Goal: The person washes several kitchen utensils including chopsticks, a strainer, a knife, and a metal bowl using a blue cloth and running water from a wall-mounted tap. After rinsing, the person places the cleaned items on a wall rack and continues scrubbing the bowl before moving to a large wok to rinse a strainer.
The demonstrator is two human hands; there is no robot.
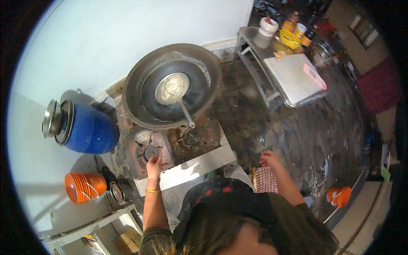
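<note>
A large dark wok (140, 91) stands at the far end of a metal stove (197, 165). Inside it rests a long-handled round metal strainer or ladle (185, 111), its handle pointing toward me over the wok's near rim. Pale, whitish food (173, 86) lies in its bowl; its kind is unclear. My left hand (154, 167), with a yellow bangle at the wrist, hovers by the small left burner (150, 152). Its fingers are loosely bent and apart, with nothing seen in them. Off the stove's right end is my right hand (271, 160), fingers loosely curled, likewise holding nothing visible.
Left of the stove lie a blue drum (91, 129) with a metal pot (52, 119) at its end and orange buckets (85, 187). At the far right a low table (253, 38) bears a white board (293, 76), bottles, a mortar (267, 27) and a yellow basket (290, 39).
</note>
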